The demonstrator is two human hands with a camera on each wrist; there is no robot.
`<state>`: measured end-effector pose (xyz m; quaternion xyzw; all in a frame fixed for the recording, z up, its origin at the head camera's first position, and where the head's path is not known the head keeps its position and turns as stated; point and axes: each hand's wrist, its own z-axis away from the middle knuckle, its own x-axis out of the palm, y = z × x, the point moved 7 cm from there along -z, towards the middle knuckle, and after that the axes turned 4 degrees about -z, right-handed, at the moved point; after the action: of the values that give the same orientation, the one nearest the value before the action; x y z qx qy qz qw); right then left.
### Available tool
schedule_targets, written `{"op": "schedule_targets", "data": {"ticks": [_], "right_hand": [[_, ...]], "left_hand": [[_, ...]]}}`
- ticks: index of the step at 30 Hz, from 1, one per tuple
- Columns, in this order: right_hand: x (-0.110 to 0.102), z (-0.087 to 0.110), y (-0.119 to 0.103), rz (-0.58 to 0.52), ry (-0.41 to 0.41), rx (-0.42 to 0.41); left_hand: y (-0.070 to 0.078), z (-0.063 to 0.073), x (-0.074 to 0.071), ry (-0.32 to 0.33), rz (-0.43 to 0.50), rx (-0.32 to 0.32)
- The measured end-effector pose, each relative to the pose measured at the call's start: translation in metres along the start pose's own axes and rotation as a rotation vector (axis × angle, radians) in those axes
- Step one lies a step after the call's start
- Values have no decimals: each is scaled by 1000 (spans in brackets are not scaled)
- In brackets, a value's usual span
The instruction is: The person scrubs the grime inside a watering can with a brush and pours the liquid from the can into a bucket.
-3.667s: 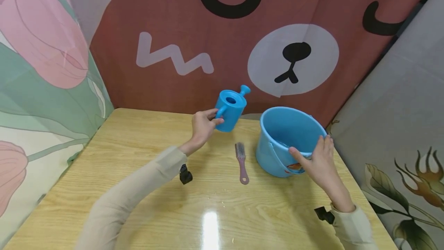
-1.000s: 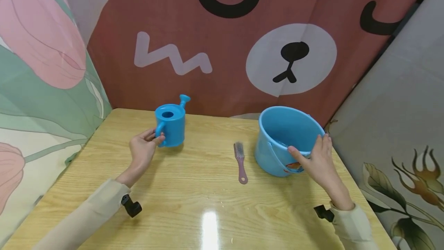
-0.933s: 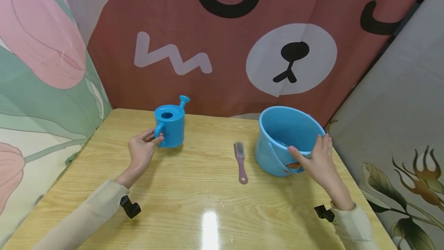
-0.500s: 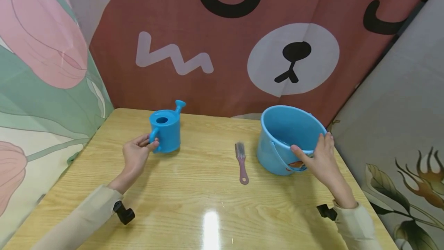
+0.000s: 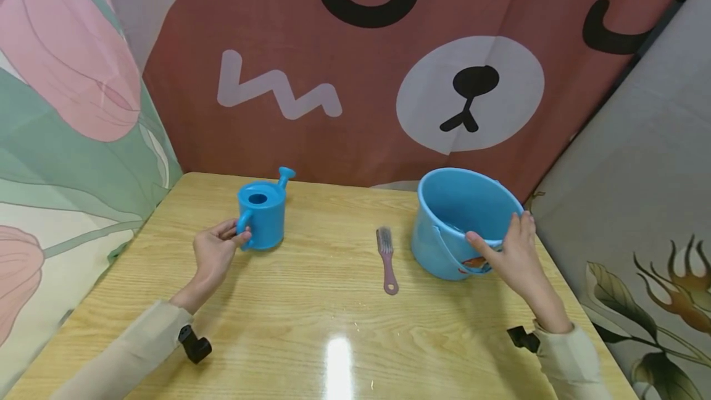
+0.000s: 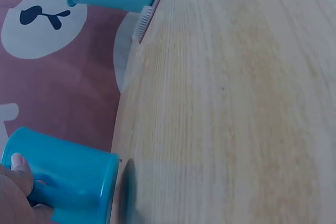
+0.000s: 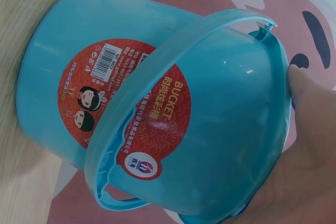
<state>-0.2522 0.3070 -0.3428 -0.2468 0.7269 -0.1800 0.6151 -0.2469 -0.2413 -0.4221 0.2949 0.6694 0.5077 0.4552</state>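
My left hand [image 5: 215, 252] holds a small blue watering can [image 5: 265, 218] by its handle, upright, its spout toward the back. In the left wrist view, a narrow gap shows between the base of the watering can [image 6: 79, 174] and its shadow on the table. On the right stands a larger light-blue bucket [image 5: 436, 249], its handle hanging down in front over a red label [image 7: 126, 93]. My right hand [image 5: 516, 261] grips the bucket's rim, thumb at the near edge and fingers at the right. The bucket's inside is only partly visible.
A purple hairbrush [image 5: 388, 261] lies on the wooden table [image 5: 289, 326] between the watering can and the bucket, bristles toward the back. A brown cloth with a bear face [image 5: 278, 141] hangs behind the table; printed cloths hang at both sides.
My left hand has carried the watering can from beside the bucket to the left, then lower and nearer in the last second. My right hand has stayed at the bucket's rim.
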Motion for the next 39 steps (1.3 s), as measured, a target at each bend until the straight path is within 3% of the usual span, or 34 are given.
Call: {"op": "schedule_targets", "data": {"ticks": [4,9,16,28,32,39], "right_hand": [[1,0,0,1,1,-2],[1,-1,0,2,3,-6],[1,0,1,-3,0,2],[0,0,-1,-3,-3,-1],[0,0,-2,1,-6,1],[-1,0,0,2,-12,8]], "left_hand": [[-5,0,-1,0,-33,-2],[-7,0,-2,20,-89,44],[-8,1,-2,0,-80,81],[-8,4,-3,-44,-161,218],[-9,5,-4,-48,-175,225],[-10,5,-8,-16,-140,182]]}}
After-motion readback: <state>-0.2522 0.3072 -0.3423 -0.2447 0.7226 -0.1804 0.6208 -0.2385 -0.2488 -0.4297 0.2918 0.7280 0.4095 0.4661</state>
